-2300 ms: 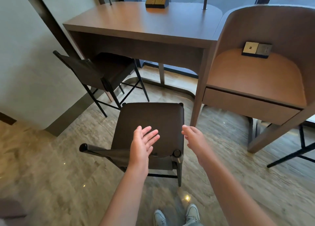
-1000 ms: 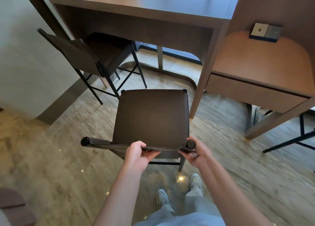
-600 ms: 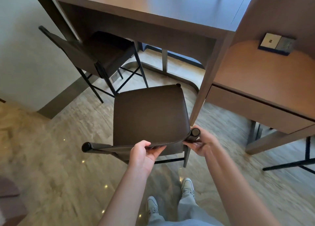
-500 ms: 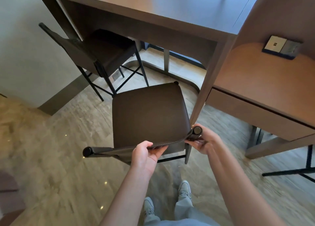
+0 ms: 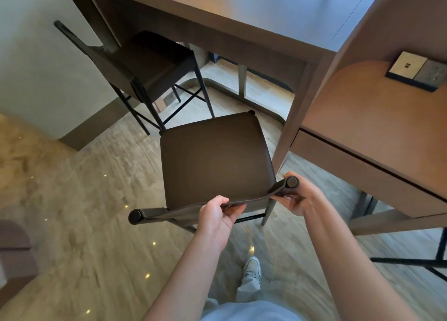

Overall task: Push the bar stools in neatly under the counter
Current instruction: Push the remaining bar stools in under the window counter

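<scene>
A: Item 1, near bar stool (image 5: 215,158); loc?
B: Centre of view, on the floor (image 5: 79,199); dark brown seat, square-ish; low backrest strap at 6 o'clock, nearest the person; seat front points to 12 o'clock, toward the counter (image 5: 217,13); backrest's long axis runs approx 8-to-2 o'clock, right end higher in view.

A: Under the counter yet?
B: Not under; seat front edge near the counter's right leg (image 5: 290,117), which is at 1 o'clock from the seat; can't tell if they touch.

A: Hands?
B: Left hand (image 5: 215,221) curled over the backrest mid-span, fingers over the top edge, thumb beneath; gripping. Right hand (image 5: 297,197) wrapped round the backrest's right end, round post cap showing above the fingers; gripping.

A: Item 2?
B: Second bar stool (image 5: 145,64) at 10 o'clock; seat tucked beneath the counter, backrest out toward the wall (image 5: 31,66); faces approx 2 o'clock.

A: Misc?
B: Lower curved desk (image 5: 362,117) at 3 o'clock w/ socket plate (image 5: 416,71); pale shoe (image 5: 252,267) at 6 o'clock.
</scene>
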A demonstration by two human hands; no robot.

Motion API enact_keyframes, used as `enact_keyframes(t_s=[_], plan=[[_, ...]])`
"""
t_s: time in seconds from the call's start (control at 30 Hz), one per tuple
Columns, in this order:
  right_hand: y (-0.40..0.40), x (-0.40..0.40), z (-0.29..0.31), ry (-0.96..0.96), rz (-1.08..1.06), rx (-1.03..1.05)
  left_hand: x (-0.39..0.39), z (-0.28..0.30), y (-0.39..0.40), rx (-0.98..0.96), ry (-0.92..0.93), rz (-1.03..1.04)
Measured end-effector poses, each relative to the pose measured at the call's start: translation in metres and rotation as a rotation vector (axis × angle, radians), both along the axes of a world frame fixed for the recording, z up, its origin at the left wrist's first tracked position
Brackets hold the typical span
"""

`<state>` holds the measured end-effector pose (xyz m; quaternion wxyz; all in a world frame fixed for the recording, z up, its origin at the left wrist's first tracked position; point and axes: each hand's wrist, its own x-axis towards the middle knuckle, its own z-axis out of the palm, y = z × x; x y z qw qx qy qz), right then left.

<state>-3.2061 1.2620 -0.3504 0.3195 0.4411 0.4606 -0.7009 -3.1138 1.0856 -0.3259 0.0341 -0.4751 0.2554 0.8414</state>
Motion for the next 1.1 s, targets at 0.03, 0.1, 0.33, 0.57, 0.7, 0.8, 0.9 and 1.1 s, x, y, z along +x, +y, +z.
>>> enact_keyframes(t_s=[0.03, 0.1, 0.33, 0.57, 0.7, 0.8, 0.9, 1.1], plan=[[0.002, 0.001, 0.0, -0.002, -0.015, -0.005, 0.0, -0.002, 0.002, -0.018, -0.007, -0.013], [0.005, 0.004, -0.001, -0.002, -0.028, -0.008, 0.001, -0.005, 0.004, -0.046, -0.021, -0.037], [-0.004, 0.025, 0.0, 0.042, -0.245, -0.116, 0.019, -0.002, -0.006, -0.092, -0.072, -0.097], [-0.045, 0.064, -0.009, 0.113, -0.167, -0.09, 0.044, 0.006, -0.035, -0.122, -0.113, -0.021], [-0.074, 0.076, 0.004, 0.163, 0.111, -0.127, 0.06, 0.005, -0.06, -0.156, -0.13, 0.019], [-0.097, 0.084, 0.01, 0.188, 0.226, -0.186, 0.067, 0.003, -0.085, -0.145, -0.092, 0.037], [-0.12, 0.09, 0.014, 0.184, 0.2, -0.237, 0.071, 0.0, -0.111, -0.081, -0.062, 0.081], [-0.17, 0.099, 0.023, 0.133, 0.018, -0.072, 0.08, -0.02, -0.165, 0.172, -0.052, 0.08]])
